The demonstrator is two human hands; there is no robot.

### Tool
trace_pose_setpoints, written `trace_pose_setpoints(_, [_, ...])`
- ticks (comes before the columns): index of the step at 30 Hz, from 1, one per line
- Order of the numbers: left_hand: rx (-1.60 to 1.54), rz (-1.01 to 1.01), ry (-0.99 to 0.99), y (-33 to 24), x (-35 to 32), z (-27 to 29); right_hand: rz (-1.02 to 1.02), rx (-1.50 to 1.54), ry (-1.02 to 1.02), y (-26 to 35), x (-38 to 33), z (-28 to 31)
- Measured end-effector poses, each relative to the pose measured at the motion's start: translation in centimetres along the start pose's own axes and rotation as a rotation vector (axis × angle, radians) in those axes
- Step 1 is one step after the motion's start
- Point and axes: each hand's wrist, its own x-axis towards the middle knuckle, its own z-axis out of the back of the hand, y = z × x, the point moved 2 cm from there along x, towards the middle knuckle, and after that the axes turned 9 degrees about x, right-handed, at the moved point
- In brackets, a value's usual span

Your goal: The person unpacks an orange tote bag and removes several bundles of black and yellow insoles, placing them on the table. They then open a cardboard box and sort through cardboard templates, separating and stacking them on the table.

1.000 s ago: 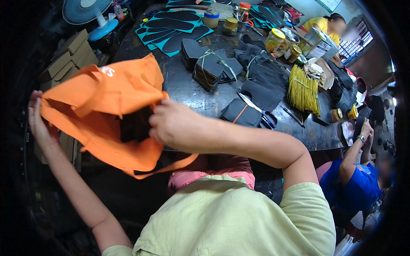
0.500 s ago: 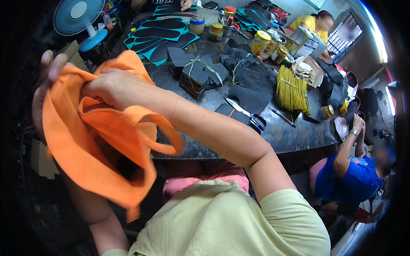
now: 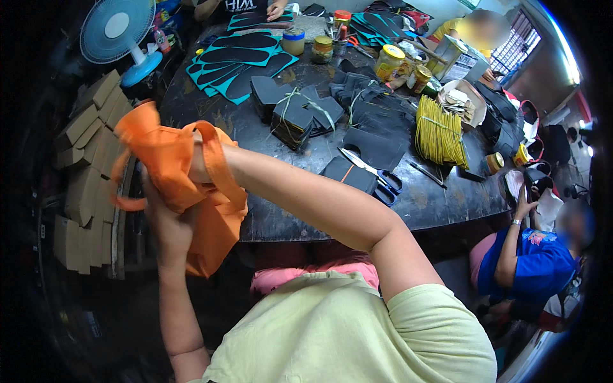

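At the far left, a blue fan (image 3: 118, 32) stands above stacks of flat cardboard boxes (image 3: 83, 185); these sit unchanged.

Your left hand (image 3: 167, 220) is closed around the underside of the orange fabric bag (image 3: 182, 185), just off the left edge of the worktable (image 3: 440, 198). One second ago this hand held one edge of the bag with the mouth spread open; the bag is now bunched into a compact mass with a handle loop (image 3: 217, 159) draped over your right wrist.

Your right hand (image 3: 195, 163) is buried in the cloth, so you cannot tell its finger position; it appears gripped on the fabric. Earlier it reached into the open mouth. Judged from this, the bag is being gathered or turned over your hands, not held open for loading.

To the right on the worktable lie tied bundles of dark cut pieces (image 3: 297, 115), scissors (image 3: 373, 175) and a yellow bundle of strips (image 3: 439, 131). Further right, a seated person in a blue shirt (image 3: 533, 265) works separately.
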Motion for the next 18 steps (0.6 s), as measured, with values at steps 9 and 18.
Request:
trace_pose_setpoints(9, [-1.011, 0.393, 0.445, 6.8, 1.5, 0.6, 0.795, -1.270, 0.084, 4.1, -12.4, -0.9])
trace_pose_setpoints(18, [0.397, 0.071, -0.043, -3.6, 2.4, 7.0, -0.172, -0.586, 0.128, -1.7, -7.4, 3.3])
